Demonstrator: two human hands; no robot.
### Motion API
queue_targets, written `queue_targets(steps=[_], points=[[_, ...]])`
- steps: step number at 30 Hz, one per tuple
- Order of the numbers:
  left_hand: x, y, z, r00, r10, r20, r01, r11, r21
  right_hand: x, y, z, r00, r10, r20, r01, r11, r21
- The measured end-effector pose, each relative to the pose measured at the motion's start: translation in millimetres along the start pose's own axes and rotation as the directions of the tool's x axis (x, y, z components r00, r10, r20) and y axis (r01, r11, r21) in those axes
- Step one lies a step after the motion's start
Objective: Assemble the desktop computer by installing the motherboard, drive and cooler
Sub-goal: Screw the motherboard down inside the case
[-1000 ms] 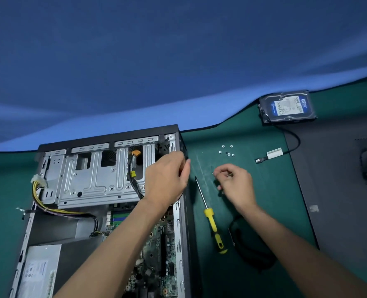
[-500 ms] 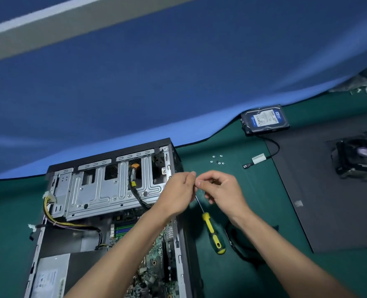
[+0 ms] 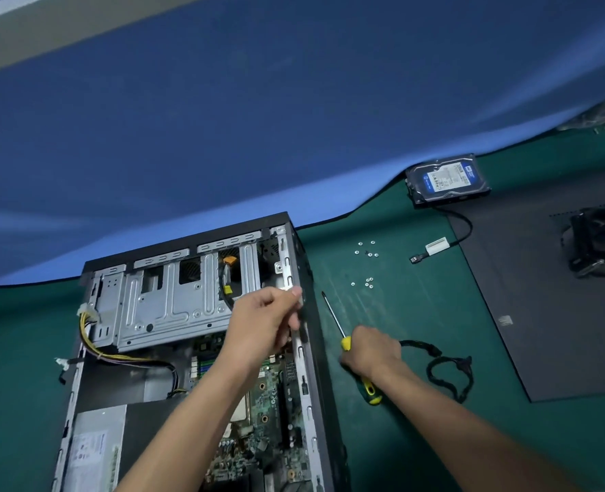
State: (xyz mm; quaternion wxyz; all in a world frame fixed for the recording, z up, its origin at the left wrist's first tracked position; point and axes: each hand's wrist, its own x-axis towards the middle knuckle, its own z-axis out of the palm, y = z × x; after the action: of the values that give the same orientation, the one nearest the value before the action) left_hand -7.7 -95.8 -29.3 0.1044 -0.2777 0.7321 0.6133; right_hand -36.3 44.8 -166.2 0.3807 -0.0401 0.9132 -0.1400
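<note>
- Left hand (image 3: pixel 265 324) over the open case (image 3: pixel 304 349), fingertips pinched at its right rail; what they pinch I cannot tell
- Right hand (image 3: pixel 370 356) grips the screwdriver (image 3: pixel 333 319) lying on the green mat (image 3: pixel 418 314)
- Motherboard (image 3: pixel 258 420) sits inside the case; drive (image 3: pixel 446 179) and cooler (image 3: pixel 602 243) lie well apart on the right

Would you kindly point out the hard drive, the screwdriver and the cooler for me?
hard drive (image 3: pixel 446 179), head view, on its blue and white top label.
screwdriver (image 3: pixel 333 317), head view, on the bare metal shaft beyond the right hand (image 3: pixel 372 355).
cooler (image 3: pixel 602 243), head view, on its dark fan housing.
</note>
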Motion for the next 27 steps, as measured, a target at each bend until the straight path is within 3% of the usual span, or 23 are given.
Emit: queue_targets(steps=[3, 8, 12, 14, 20, 23, 27], points=[[-3, -7, -18, 0.997, -0.024, -0.080, 0.016, 0.996, -0.092, 2, -2, 3, 0.999, 0.005, -0.048, -0.005, 1.000, -0.008], [-6, -18, -36, 0.987, -0.094, -0.129, 0.053, 0.955, -0.290, -14, 7, -1, 0.981, -0.103, -0.167, 0.143, 0.958, 0.248], [-9, -24, -46, 0.982, -0.158, -0.105, 0.092, 0.881, -0.464, -47, 1, -19, 0.882, -0.205, -0.425, 0.359, 0.875, 0.323], [-11, -26, -53, 0.981, -0.176, -0.081, 0.107, 0.840, -0.532, -69, -8, -32, 0.835, -0.269, -0.480, 0.454, 0.830, 0.325], [-27, -49, -85, 0.984, -0.176, 0.009, 0.121, 0.637, -0.761, -138, -44, -50, 0.787, -0.501, -0.360, 0.585, 0.791, 0.178], [-41, -69, -100, 0.985, -0.170, 0.033, 0.118, 0.520, -0.846, -163, -61, -44, 0.791, -0.511, -0.338, 0.550, 0.834, 0.027], [-58, -93, -116, 0.979, -0.197, 0.053, 0.125, 0.373, -0.920, -184, -81, -34, 0.810, -0.478, -0.339, 0.499, 0.866, -0.030]])
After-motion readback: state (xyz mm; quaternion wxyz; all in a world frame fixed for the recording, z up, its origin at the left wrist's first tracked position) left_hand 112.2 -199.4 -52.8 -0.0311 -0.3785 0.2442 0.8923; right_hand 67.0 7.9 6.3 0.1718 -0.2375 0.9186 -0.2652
